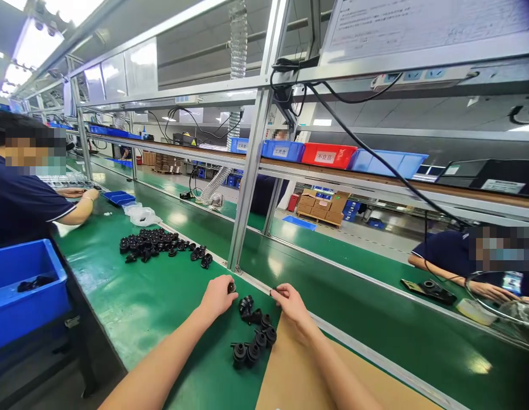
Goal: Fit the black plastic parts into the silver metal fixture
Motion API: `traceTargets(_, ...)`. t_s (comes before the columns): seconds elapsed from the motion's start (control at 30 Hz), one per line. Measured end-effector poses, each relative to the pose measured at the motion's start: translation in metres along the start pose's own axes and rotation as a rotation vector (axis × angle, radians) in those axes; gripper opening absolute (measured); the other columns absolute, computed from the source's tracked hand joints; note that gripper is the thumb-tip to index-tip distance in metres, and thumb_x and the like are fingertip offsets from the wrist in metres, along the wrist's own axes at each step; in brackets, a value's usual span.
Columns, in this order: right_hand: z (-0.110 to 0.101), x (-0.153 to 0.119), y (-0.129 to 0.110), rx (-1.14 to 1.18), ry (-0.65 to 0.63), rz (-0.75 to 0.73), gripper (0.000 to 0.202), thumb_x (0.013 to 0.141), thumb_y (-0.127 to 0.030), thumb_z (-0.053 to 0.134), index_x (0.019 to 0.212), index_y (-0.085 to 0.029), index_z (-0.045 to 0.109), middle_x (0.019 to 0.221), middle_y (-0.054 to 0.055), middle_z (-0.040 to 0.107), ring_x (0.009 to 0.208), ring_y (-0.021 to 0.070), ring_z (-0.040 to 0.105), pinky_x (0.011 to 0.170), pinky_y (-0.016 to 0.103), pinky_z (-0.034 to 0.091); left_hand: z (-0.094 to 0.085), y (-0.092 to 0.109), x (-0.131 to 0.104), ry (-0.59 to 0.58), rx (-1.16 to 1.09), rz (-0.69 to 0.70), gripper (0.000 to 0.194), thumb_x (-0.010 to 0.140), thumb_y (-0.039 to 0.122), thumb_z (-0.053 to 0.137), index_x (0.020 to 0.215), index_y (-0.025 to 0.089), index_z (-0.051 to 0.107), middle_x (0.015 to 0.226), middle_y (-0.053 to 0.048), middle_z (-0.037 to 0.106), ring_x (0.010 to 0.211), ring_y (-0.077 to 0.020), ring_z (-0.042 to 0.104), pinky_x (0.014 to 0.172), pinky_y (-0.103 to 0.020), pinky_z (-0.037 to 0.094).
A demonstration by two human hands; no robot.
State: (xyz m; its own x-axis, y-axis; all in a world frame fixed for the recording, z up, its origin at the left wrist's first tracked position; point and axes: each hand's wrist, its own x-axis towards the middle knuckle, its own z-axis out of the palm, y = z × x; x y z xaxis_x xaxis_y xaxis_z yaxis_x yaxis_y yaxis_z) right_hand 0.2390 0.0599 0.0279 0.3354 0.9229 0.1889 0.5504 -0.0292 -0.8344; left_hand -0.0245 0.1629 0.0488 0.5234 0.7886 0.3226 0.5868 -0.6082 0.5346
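My left hand [219, 295] is closed round a small dark round part [232, 288], whose end shows at the fingertips. Just across from it, my right hand [290, 302] pinches something small and dark, mostly covered by the fingers. Between and below the hands, several black ribbed plastic fittings [252, 352] stand or lie on the green mat [196, 364], beside a sheet of brown cardboard [298, 370]. My right forearm passes above that cardboard. Farther left on the mat lies a larger pile of black plastic parts [153, 242].
A metal post [251, 188] rises behind my hands. Blue bins [283, 150] and a red bin [328, 156] stand on the shelf. At left are a co-worker [29, 182], a plastic bag [142, 215] and a large blue bin [25, 296]. Another person [447, 256] sits across at right.
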Motion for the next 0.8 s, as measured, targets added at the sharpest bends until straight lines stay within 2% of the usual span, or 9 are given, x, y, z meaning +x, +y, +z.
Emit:
traceTargets(0.07, -0.005, -0.012, 0.000, 0.186, -0.009, 0.049, 0.049, 0.093, -0.062, 0.055, 0.119, -0.021, 0.059, 0.091, 0.008, 0.070, 0.066, 0.0204, 0.063, 0.053, 0.028, 0.042, 0.004, 0.014, -0.007, 0.035, -0.122, 0.067, 0.023, 0.080, 0.018, 0.082, 0.100, 0.018, 0.070, 0.104, -0.007, 0.073, 0.099, -0.0260, 0.070, 0.091, -0.037, 0.055)
traceTargets(0.13, -0.009, -0.023, -0.004, 0.343, -0.025, 0.072, 0.059, 0.089, -0.071, 0.057, 0.123, -0.023, 0.059, 0.096, 0.010, 0.071, 0.066, 0.0201, 0.063, 0.049, 0.027, 0.040, 0.011, 0.029, -0.016, 0.043, -0.240, 0.146, 0.023, 0.079, 0.018, 0.082, 0.100, 0.020, 0.071, 0.105, -0.006, 0.073, 0.099, -0.0249, 0.070, 0.091, -0.035, 0.056)
traceTargets(0.23, -0.013, -0.035, -0.016, 0.518, -0.039, 0.082, 0.059, 0.086, -0.074, 0.063, 0.112, -0.022, 0.063, 0.102, 0.013, 0.073, 0.071, 0.0216, 0.066, 0.048, 0.028, 0.044, 0.022, 0.045, -0.027, 0.037, -0.386, 0.228, 0.027, 0.080, 0.020, 0.082, 0.106, 0.023, 0.073, 0.107, -0.005, 0.076, 0.102, -0.0251, 0.071, 0.094, -0.035, 0.056)
traceTargets(0.37, -0.015, -0.044, -0.035, 0.664, -0.062, 0.075, 0.056, 0.087, -0.073, 0.067, 0.106, -0.020, 0.064, 0.105, 0.014, 0.074, 0.074, 0.0208, 0.066, 0.049, 0.026, 0.044, 0.030, 0.051, -0.032, 0.057, -0.528, 0.229, 0.043, 0.077, 0.027, 0.088, 0.116, 0.023, 0.071, 0.106, -0.004, 0.078, 0.097, -0.0244, 0.074, 0.089, -0.034, 0.059)
traceTargets(0.5, -0.013, -0.051, -0.049, 0.694, -0.088, 0.011, 0.056, 0.084, -0.065, 0.078, 0.114, -0.021, 0.062, 0.104, 0.011, 0.073, 0.073, 0.0173, 0.064, 0.055, 0.025, 0.046, 0.030, 0.050, -0.033, 0.109, -0.598, 0.240, 0.031, 0.080, 0.027, 0.085, 0.109, 0.022, 0.073, 0.098, -0.002, 0.078, 0.088, -0.0220, 0.072, 0.083, -0.032, 0.059)
traceTargets(0.63, -0.008, -0.057, -0.058, 0.640, -0.082, -0.103, 0.049, 0.080, -0.057, 0.085, 0.106, -0.020, 0.064, 0.102, 0.006, 0.070, 0.079, 0.0180, 0.066, 0.073, 0.032, 0.057, 0.027, 0.054, -0.034, 0.146, -0.643, 0.299, 0.031, 0.084, 0.023, 0.080, 0.114, 0.023, 0.074, 0.110, -0.005, 0.077, 0.098, -0.0235, 0.071, 0.090, -0.035, 0.058)
traceTargets(0.8, -0.004, -0.062, -0.061, 0.541, -0.091, -0.200, 0.039, 0.085, -0.048, 0.082, 0.109, -0.022, 0.067, 0.104, 0.006, 0.068, 0.088, 0.0204, 0.066, 0.081, 0.035, 0.060, 0.026, 0.057, -0.035, 0.160, -0.674, 0.369, 0.031, 0.085, 0.020, 0.078, 0.116, 0.023, 0.075, 0.111, -0.007, 0.076, 0.103, -0.0257, 0.070, 0.095, -0.040, 0.057)
